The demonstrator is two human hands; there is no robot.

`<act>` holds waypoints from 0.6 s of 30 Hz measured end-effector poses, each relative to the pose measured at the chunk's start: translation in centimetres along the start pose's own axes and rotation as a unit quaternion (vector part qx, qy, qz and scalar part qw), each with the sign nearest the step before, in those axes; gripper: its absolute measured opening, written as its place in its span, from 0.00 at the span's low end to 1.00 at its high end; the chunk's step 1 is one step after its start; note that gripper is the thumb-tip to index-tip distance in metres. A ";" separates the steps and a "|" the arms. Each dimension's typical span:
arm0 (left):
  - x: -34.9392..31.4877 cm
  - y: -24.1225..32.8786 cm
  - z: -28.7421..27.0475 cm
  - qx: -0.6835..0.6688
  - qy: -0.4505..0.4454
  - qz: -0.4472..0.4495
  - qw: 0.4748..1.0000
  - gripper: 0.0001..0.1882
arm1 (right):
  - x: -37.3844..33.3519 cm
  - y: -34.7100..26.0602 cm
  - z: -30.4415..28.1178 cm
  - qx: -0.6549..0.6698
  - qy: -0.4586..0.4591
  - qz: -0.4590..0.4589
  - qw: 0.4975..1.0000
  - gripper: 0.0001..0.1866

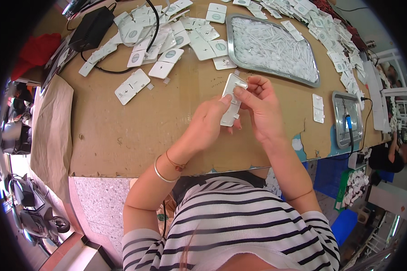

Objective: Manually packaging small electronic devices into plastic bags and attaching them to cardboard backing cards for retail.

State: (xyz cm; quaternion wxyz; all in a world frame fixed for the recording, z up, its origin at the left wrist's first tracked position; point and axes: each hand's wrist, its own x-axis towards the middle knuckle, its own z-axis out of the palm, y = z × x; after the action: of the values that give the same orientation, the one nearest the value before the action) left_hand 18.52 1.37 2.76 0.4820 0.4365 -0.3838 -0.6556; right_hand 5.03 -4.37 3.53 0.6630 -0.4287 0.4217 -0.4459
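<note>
Between my two hands, above the cardboard-covered table, I hold a white plastic panel (231,116), tilted, with small tabs along its edge. My left hand (210,115) grips it from the left, thumb pressed on its face. The thumb of my right hand (259,104) presses near its upper end, with the fingers curled beside it. Whether a small part sits under that thumb I cannot make out. Just beyond my hands stands a metal tray (319,83) full of small white sticks. A similar white panel (318,108) lies by itself to the right.
White panels (171,56) lie scattered at the back left, and more are heaped (323,31) at the back right. A black power adapter (92,28) with a cable sits far left. A blue-handled soldering iron (349,124) rests on a smaller metal tray (337,131). Brown paper (54,131) hangs over the left edge.
</note>
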 end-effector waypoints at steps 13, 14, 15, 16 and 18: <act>7.6 -1.7 7.9 0.229 -0.044 -0.075 0.970 0.17 | -0.4 -3.2 -13.6 -0.427 0.165 -0.178 0.871 0.13; 8.9 -1.8 9.3 0.272 -0.062 -0.078 0.957 0.17 | -0.2 -3.4 -15.9 -0.426 0.169 -0.180 0.870 0.13; 10.2 -1.8 10.9 0.315 -0.080 -0.080 0.942 0.17 | -0.1 -3.3 -18.7 -0.561 0.240 -0.233 0.757 0.14; 11.5 -1.9 11.8 0.317 -0.081 -0.076 0.942 0.17 | 0.0 -3.1 -20.2 -0.674 0.300 -0.277 0.616 0.14; 14.1 -2.6 13.0 0.417 -0.117 -0.051 0.900 0.17 | 0.1 -2.6 -22.0 -0.671 0.296 -0.208 0.648 0.15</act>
State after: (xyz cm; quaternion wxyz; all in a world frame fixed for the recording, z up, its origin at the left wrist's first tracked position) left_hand 3.33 -10.55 1.78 0.1736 0.5363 -0.6531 -0.5057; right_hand -16.25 -9.35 -0.11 -0.0756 -0.6782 0.6790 -0.2707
